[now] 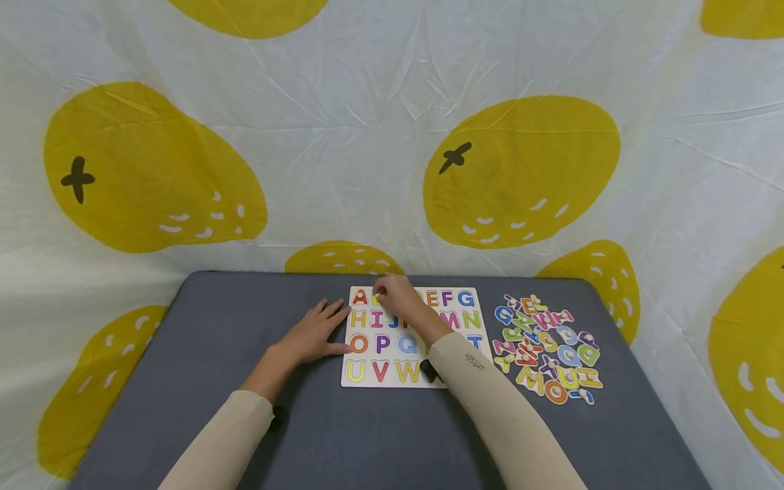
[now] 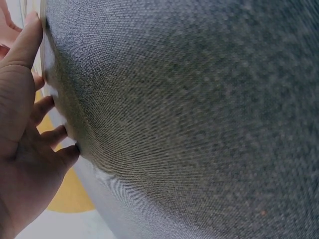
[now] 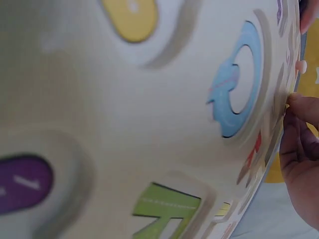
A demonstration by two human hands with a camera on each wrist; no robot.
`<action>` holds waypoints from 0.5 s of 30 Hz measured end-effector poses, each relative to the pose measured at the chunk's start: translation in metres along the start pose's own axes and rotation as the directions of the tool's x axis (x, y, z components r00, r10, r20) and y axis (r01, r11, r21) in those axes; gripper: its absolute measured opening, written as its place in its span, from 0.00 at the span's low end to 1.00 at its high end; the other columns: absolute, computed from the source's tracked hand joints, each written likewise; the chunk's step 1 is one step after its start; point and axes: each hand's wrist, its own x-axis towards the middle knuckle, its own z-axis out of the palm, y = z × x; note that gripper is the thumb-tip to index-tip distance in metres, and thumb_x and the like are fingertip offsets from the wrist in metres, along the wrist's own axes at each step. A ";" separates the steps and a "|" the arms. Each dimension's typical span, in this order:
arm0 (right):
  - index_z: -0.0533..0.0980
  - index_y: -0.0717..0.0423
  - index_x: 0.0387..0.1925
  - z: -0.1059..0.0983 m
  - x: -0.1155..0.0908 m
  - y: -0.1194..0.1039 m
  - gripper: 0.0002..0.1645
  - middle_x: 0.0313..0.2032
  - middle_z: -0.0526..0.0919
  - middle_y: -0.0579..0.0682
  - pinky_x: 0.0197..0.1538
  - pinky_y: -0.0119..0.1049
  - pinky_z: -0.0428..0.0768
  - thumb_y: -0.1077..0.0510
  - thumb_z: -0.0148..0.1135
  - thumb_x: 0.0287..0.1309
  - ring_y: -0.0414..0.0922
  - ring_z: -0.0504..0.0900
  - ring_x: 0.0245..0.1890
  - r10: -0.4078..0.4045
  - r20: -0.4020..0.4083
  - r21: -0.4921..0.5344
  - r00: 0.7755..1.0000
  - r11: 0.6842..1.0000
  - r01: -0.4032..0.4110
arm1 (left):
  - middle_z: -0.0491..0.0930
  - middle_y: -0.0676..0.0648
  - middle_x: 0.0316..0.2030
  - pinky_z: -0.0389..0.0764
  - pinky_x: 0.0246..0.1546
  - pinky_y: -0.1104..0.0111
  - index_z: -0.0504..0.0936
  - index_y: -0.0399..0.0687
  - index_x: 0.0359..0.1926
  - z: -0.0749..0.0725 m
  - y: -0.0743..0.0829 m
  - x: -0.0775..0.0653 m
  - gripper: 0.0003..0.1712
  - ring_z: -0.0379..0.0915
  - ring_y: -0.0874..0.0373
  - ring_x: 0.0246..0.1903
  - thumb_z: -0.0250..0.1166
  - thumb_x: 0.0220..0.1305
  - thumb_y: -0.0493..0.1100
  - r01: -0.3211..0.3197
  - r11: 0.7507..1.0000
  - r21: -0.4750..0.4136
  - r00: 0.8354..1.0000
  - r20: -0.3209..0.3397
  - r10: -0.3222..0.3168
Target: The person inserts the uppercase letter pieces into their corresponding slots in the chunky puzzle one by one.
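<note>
A white alphabet puzzle board (image 1: 392, 356) with coloured letter recesses lies on the grey table. My left hand (image 1: 312, 333) rests at its left edge, fingers spread and thumb touching the border; the left wrist view shows that thumb (image 2: 27, 42) against the board's side. Over the top row, my right hand (image 1: 398, 297) pinches a yellow letter piece (image 1: 376, 298) just right of the red A (image 1: 359, 297). In the right wrist view the fingertips (image 3: 295, 98) meet close at the board's surface, and the fingers mostly hide the piece.
Right of the board lies a loose pile of knobbed letter pieces, among them an orange O (image 1: 556, 392) and a yellow M (image 1: 530, 380). A white curtain (image 1: 343, 170) with yellow fruit prints hangs behind the table (image 1: 343, 435).
</note>
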 end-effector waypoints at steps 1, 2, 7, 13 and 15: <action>0.87 0.55 0.41 0.000 0.000 0.000 0.06 0.41 0.87 0.51 0.50 0.40 0.83 0.62 0.66 0.68 0.45 0.81 0.41 -0.001 0.000 -0.006 1.000 1.000 0.001 | 0.53 0.39 0.81 0.54 0.75 0.35 0.57 0.50 0.82 0.000 0.000 0.000 0.54 0.42 0.30 0.80 0.67 0.65 0.67 0.001 1.000 -0.001 1.000 0.001 -0.001; 0.87 0.55 0.41 0.001 0.000 0.001 0.06 0.42 0.87 0.51 0.50 0.40 0.83 0.62 0.66 0.68 0.45 0.81 0.42 0.000 0.001 -0.011 1.000 1.000 0.000 | 0.53 0.40 0.81 0.54 0.75 0.35 0.57 0.50 0.82 0.000 0.001 0.000 0.54 0.42 0.30 0.80 0.67 0.65 0.67 0.002 1.000 -0.003 1.000 0.003 -0.002; 0.86 0.57 0.47 -0.001 -0.003 0.003 0.09 0.44 0.86 0.54 0.52 0.41 0.83 0.64 0.66 0.67 0.47 0.81 0.43 -0.022 -0.002 0.010 1.000 1.000 0.022 | 0.53 0.39 0.81 0.54 0.75 0.36 0.56 0.50 0.82 0.002 0.001 0.000 0.54 0.42 0.30 0.80 0.68 0.64 0.67 0.003 1.000 0.001 1.000 0.009 -0.003; 0.85 0.58 0.52 -0.012 -0.010 0.007 0.14 0.44 0.84 0.53 0.51 0.43 0.81 0.64 0.64 0.68 0.47 0.79 0.42 -0.004 -0.010 0.069 1.000 0.998 0.005 | 0.52 0.40 0.81 0.54 0.75 0.36 0.56 0.50 0.82 0.003 0.000 0.002 0.54 0.41 0.31 0.80 0.68 0.64 0.67 0.007 1.000 0.001 1.000 0.003 -0.007; 0.85 0.57 0.53 -0.018 -0.014 0.010 0.13 0.44 0.84 0.53 0.52 0.43 0.81 0.62 0.64 0.69 0.47 0.79 0.43 0.011 -0.006 0.086 1.000 0.996 -0.010 | 0.52 0.41 0.81 0.53 0.75 0.36 0.56 0.51 0.82 0.003 0.000 0.002 0.54 0.41 0.31 0.80 0.67 0.64 0.67 0.014 1.000 0.000 1.000 0.008 -0.014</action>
